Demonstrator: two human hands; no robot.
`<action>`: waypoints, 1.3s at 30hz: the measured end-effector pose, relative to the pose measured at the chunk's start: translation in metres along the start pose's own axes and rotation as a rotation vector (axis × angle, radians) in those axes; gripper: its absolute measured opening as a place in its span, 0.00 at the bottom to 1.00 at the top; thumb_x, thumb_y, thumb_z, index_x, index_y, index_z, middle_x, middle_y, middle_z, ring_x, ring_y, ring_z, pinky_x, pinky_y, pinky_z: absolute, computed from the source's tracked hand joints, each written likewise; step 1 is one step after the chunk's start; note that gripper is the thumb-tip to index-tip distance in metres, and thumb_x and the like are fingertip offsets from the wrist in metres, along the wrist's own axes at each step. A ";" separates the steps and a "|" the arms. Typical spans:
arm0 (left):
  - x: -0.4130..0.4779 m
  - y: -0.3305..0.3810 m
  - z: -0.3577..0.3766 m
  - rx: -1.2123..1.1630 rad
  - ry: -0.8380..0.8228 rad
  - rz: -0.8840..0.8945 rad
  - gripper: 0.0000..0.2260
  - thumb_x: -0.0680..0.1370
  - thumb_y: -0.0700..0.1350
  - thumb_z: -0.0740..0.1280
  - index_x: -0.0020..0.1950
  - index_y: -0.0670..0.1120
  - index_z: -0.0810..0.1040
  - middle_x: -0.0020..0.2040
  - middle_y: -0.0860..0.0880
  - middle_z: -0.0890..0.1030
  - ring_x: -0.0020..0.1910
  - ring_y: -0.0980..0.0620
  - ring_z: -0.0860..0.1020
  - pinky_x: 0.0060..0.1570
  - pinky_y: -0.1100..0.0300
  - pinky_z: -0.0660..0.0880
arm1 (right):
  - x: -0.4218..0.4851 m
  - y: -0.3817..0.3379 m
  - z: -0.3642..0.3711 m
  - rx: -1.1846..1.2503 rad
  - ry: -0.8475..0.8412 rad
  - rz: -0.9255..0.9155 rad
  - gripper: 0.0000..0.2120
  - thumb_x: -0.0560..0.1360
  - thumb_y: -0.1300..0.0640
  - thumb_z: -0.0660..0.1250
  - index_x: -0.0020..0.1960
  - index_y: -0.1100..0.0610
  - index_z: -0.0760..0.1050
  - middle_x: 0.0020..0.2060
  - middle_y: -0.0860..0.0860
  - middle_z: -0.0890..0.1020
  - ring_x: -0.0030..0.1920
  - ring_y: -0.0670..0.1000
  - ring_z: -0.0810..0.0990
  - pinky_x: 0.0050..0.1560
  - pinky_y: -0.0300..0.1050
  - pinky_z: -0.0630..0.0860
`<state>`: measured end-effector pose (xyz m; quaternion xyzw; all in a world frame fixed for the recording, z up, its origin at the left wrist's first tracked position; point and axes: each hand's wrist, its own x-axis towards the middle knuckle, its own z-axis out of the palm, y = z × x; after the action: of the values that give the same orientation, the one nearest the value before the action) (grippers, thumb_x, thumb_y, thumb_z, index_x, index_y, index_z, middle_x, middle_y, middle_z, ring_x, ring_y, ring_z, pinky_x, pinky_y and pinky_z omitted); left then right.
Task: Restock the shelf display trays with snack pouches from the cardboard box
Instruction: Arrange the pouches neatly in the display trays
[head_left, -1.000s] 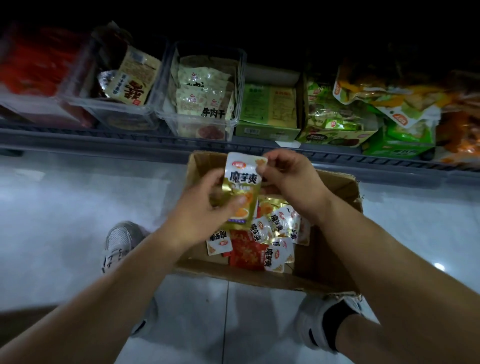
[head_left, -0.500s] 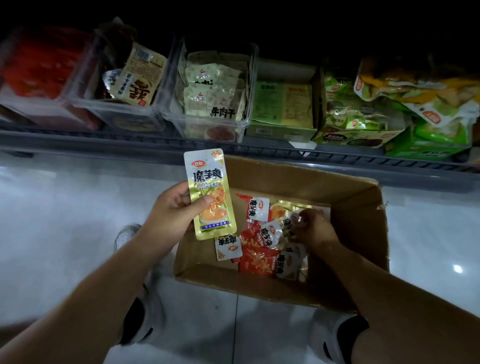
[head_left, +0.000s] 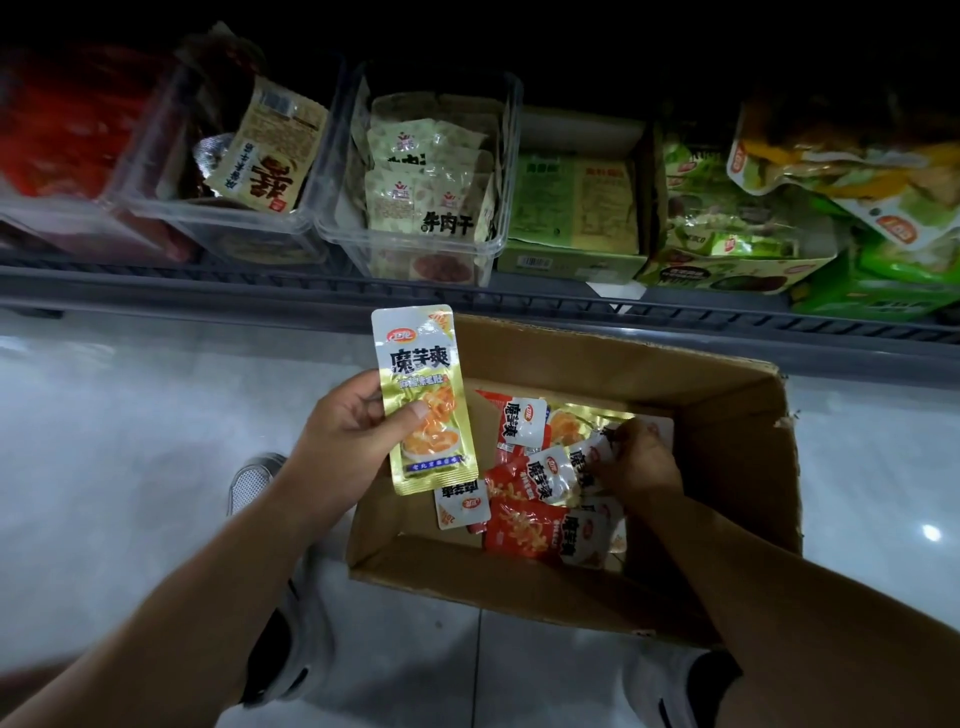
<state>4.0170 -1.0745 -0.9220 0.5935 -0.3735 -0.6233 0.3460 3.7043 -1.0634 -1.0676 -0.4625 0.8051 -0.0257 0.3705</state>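
A second ago both your hands held the gold pouch (head_left: 422, 395) above the middle of the cardboard box (head_left: 727, 415), your right hand (head_left: 640, 463) pinching its top edge. Your right hand has since let go and gone down into the box, fingers among the loose pouches (head_left: 524, 526); whether it has hold of one does not show. Your left hand (head_left: 340, 441) alone now grips the gold pouch, thumb across its front, and has carried it leftward, upright over the box's left wall.

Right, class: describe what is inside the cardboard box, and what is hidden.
Inside the cardboard box lie red pouches and gold pouches jumbled together, with the right hand reaching among them. Whatever lies under the pile and the hand is covered.
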 end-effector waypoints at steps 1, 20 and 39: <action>0.000 0.000 0.000 0.007 -0.005 0.001 0.11 0.80 0.35 0.67 0.60 0.46 0.81 0.51 0.46 0.88 0.49 0.47 0.87 0.43 0.57 0.84 | 0.001 0.001 -0.001 -0.002 -0.012 -0.018 0.15 0.74 0.51 0.73 0.58 0.55 0.77 0.52 0.53 0.83 0.53 0.57 0.82 0.49 0.45 0.76; -0.010 0.008 0.014 0.014 0.006 -0.002 0.11 0.84 0.37 0.63 0.59 0.54 0.77 0.50 0.54 0.88 0.49 0.54 0.86 0.48 0.57 0.82 | -0.083 -0.137 -0.135 0.296 -0.142 -0.583 0.03 0.80 0.56 0.68 0.48 0.54 0.76 0.37 0.45 0.83 0.36 0.44 0.79 0.35 0.39 0.76; -0.007 -0.002 -0.038 -0.085 0.221 0.001 0.10 0.80 0.37 0.69 0.60 0.48 0.79 0.51 0.48 0.88 0.47 0.46 0.87 0.41 0.50 0.85 | -0.048 -0.111 0.044 0.342 -0.501 -0.231 0.15 0.77 0.67 0.69 0.64 0.62 0.78 0.58 0.56 0.82 0.50 0.48 0.80 0.41 0.28 0.75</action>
<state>4.0550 -1.0699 -0.9208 0.6430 -0.3068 -0.5693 0.4103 3.8267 -1.0768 -1.0289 -0.4740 0.6148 -0.0879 0.6242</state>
